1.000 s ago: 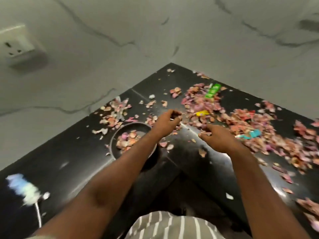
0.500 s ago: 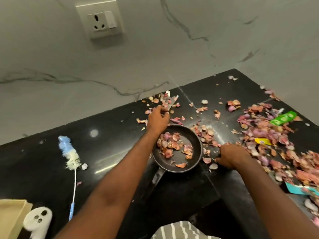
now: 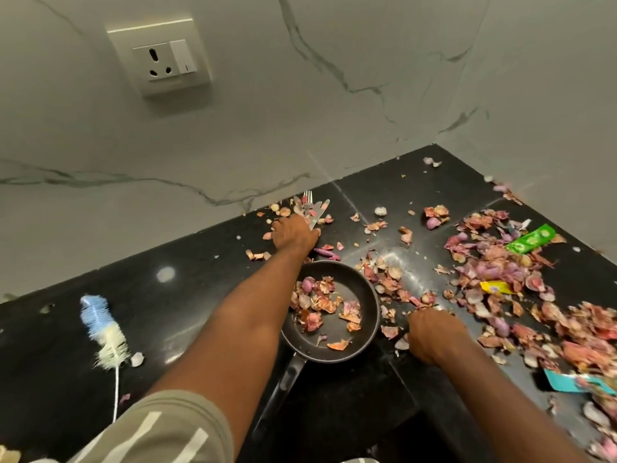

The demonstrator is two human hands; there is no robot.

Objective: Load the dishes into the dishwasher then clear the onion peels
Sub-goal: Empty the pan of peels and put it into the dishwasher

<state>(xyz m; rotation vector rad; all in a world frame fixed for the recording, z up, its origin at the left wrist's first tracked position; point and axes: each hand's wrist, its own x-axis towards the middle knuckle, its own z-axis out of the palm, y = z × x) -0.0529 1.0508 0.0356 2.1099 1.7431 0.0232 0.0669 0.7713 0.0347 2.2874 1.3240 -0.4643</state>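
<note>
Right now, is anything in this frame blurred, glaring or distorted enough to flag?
Head view: the right edge smears, so the teal packet and nearby onion peels are soft; glare streaks the black counter beside the pan; wide-angle bending tilts the wall socket; both hands and the bottle brush read sharp.

Left hand (image 3: 293, 232) grasps cutlery (image 3: 315, 212); right hand (image 3: 430, 335) beside peel-filled pan (image 3: 369, 295).
</note>
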